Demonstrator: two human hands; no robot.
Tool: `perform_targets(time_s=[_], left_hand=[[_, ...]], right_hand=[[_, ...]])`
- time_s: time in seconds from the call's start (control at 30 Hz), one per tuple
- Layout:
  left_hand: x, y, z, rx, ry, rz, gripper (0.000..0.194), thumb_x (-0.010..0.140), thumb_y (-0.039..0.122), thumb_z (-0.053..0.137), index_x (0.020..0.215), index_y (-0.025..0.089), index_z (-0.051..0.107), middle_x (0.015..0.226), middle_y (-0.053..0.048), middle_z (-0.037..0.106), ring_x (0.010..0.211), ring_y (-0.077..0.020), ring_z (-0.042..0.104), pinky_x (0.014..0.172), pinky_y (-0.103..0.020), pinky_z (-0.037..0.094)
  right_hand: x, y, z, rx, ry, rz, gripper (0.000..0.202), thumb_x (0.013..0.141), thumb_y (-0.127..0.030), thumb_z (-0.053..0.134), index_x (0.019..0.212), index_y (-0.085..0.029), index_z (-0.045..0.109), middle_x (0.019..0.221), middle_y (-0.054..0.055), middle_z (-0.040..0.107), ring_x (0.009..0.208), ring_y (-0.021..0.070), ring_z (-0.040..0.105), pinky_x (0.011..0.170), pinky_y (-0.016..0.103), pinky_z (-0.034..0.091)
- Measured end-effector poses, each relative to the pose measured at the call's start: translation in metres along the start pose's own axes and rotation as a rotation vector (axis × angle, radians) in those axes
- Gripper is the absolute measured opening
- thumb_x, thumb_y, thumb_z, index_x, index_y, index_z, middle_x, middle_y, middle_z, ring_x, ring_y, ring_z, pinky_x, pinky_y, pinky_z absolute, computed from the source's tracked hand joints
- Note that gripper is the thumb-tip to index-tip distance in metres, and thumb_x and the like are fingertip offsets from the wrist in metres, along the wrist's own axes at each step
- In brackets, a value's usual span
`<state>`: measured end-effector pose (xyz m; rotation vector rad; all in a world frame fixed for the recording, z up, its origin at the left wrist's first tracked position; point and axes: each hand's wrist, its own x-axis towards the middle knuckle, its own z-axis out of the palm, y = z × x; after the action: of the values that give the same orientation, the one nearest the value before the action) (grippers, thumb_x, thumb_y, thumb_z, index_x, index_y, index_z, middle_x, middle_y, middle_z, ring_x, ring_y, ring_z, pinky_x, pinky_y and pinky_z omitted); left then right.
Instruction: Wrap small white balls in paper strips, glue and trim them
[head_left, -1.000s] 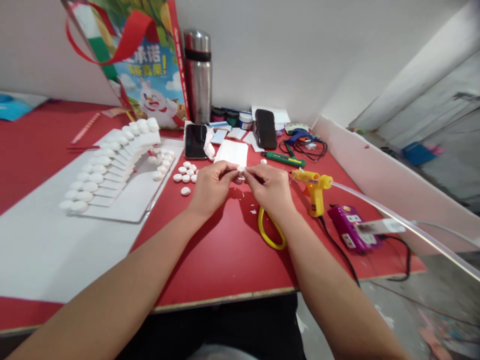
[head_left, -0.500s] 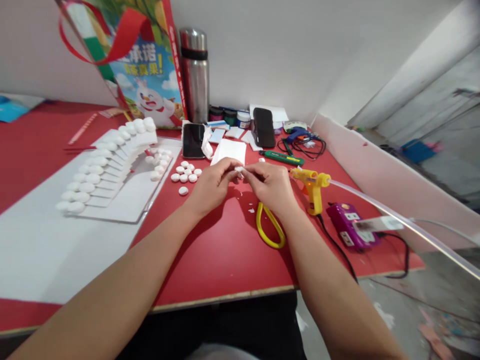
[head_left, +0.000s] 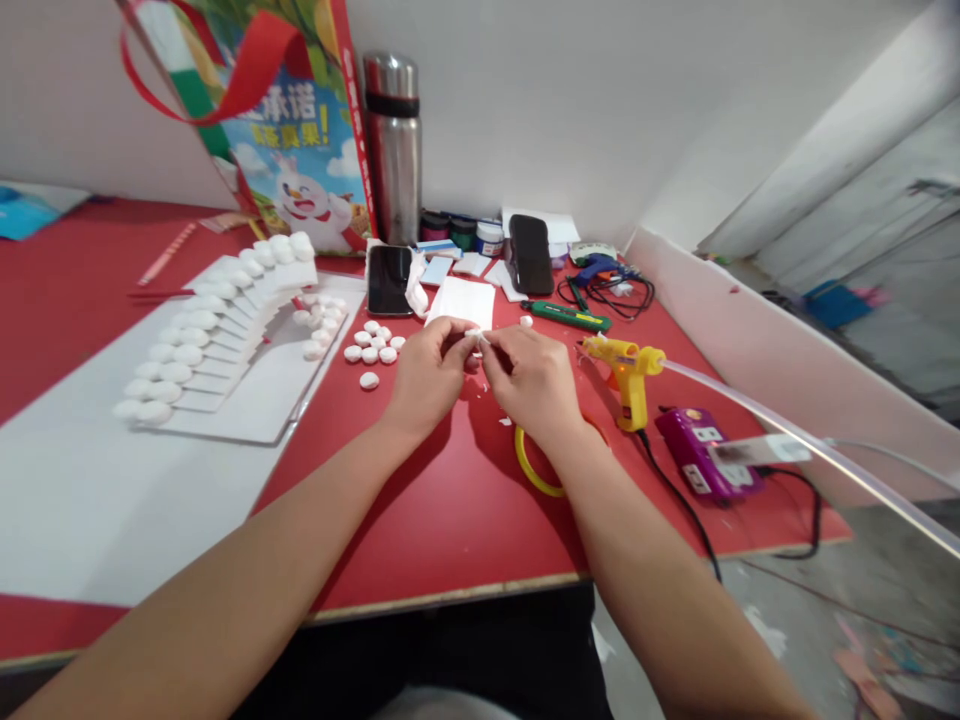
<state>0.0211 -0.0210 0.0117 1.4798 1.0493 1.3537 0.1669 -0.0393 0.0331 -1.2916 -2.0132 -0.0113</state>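
While our left forearm slants in from the lower left and our right forearm from the lower right, both cross the near edge of the red table. A yellow loop shows partly hidden beneath our right wrist, and a purple socket box sits off to the right. Our left hand and right hand nearly meet over the table, wrists bent inward, backs up, fingers curled; thumbs and forefingers of both pinch a small white piece between them, its shape too small for us to tell. Beside our left hand lie rounded white lumps; beyond our right hand's outer side lies a yellow glue gun. Past our fingers we see a white sheet, a green knife and, farthest, a steel flask against the wall.
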Motion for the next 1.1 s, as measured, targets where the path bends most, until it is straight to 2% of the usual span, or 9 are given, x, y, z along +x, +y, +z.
perform_targets(time_s=[0.13, 0.3, 0.43, 0.5, 0.6, 0.7, 0.87, 1.1], left_hand=[[-0.003, 0.001, 0.001, 0.074, -0.014, 0.047, 0.013, 0.092, 0.028, 0.063, 0.095, 0.018, 0.071, 0.082, -0.003, 0.074, 0.074, -0.0179, 0.072, 0.074, -0.031, 0.058], [-0.004, -0.001, 0.001, 0.058, -0.046, 0.075, 0.017, 0.091, 0.023, 0.061, 0.102, 0.017, 0.073, 0.098, -0.006, 0.077, 0.079, -0.0185, 0.074, 0.081, -0.035, 0.061], [-0.003, 0.001, -0.002, -0.005, -0.086, 0.068, 0.023, 0.092, 0.024, 0.062, 0.109, 0.015, 0.074, 0.103, -0.009, 0.077, 0.080, -0.0193, 0.075, 0.080, -0.034, 0.062], [-0.002, 0.003, -0.004, -0.033, -0.121, 0.049, 0.024, 0.092, 0.027, 0.063, 0.109, 0.015, 0.075, 0.099, -0.009, 0.077, 0.078, -0.0191, 0.076, 0.079, -0.033, 0.062], [0.000, 0.006, -0.007, -0.097, -0.162, -0.020, 0.027, 0.092, 0.032, 0.064, 0.108, 0.014, 0.076, 0.089, -0.008, 0.077, 0.076, -0.0188, 0.075, 0.077, -0.032, 0.063], [0.002, 0.008, -0.008, -0.185, -0.196, -0.077, 0.027, 0.090, 0.033, 0.068, 0.104, 0.012, 0.076, 0.084, -0.007, 0.077, 0.073, -0.0174, 0.075, 0.076, -0.032, 0.064], [0.003, 0.012, -0.010, -0.208, -0.226, -0.076, 0.029, 0.087, 0.036, 0.073, 0.100, 0.011, 0.076, 0.082, -0.006, 0.076, 0.067, -0.0155, 0.073, 0.070, -0.029, 0.064], [0.004, 0.008, -0.014, -0.176, -0.272, -0.011, 0.041, 0.086, 0.044, 0.074, 0.113, 0.014, 0.076, 0.088, -0.006, 0.076, 0.073, -0.0174, 0.075, 0.075, -0.033, 0.065]], right_hand=[[0.000, 0.005, 0.000, 0.026, -0.013, -0.030, 0.020, 0.095, -0.017, 0.054, 0.092, -0.014, 0.073, 0.083, 0.010, 0.074, 0.077, 0.0211, 0.067, 0.073, 0.031, 0.048], [0.001, 0.009, -0.002, 0.072, 0.023, -0.031, 0.018, 0.094, -0.019, 0.057, 0.093, -0.014, 0.075, 0.084, 0.010, 0.076, 0.078, 0.0216, 0.068, 0.075, 0.032, 0.049], [0.004, 0.015, -0.005, 0.309, -0.021, 0.116, 0.017, 0.093, -0.024, 0.061, 0.091, -0.017, 0.077, 0.081, 0.006, 0.076, 0.071, 0.0177, 0.067, 0.067, 0.029, 0.047], [0.005, 0.018, -0.007, 0.420, -0.052, 0.193, 0.017, 0.091, -0.026, 0.063, 0.088, -0.017, 0.077, 0.075, 0.004, 0.074, 0.065, 0.0157, 0.063, 0.061, 0.028, 0.045], [0.005, 0.022, -0.008, 0.475, -0.075, 0.229, 0.017, 0.089, -0.028, 0.065, 0.086, -0.016, 0.077, 0.068, 0.003, 0.069, 0.061, 0.0144, 0.058, 0.055, 0.026, 0.040], [0.005, 0.022, -0.010, 0.488, -0.087, 0.239, 0.017, 0.088, -0.029, 0.066, 0.085, -0.016, 0.077, 0.065, 0.002, 0.067, 0.061, 0.0144, 0.057, 0.054, 0.026, 0.038], [0.005, 0.023, -0.012, 0.504, -0.101, 0.223, 0.016, 0.088, -0.027, 0.066, 0.085, -0.016, 0.077, 0.067, 0.003, 0.066, 0.063, 0.0147, 0.058, 0.055, 0.026, 0.039], [0.006, 0.021, -0.016, 0.412, -0.070, 0.121, 0.014, 0.089, -0.021, 0.064, 0.085, -0.017, 0.076, 0.072, 0.002, 0.070, 0.064, 0.0143, 0.059, 0.060, 0.028, 0.040]])
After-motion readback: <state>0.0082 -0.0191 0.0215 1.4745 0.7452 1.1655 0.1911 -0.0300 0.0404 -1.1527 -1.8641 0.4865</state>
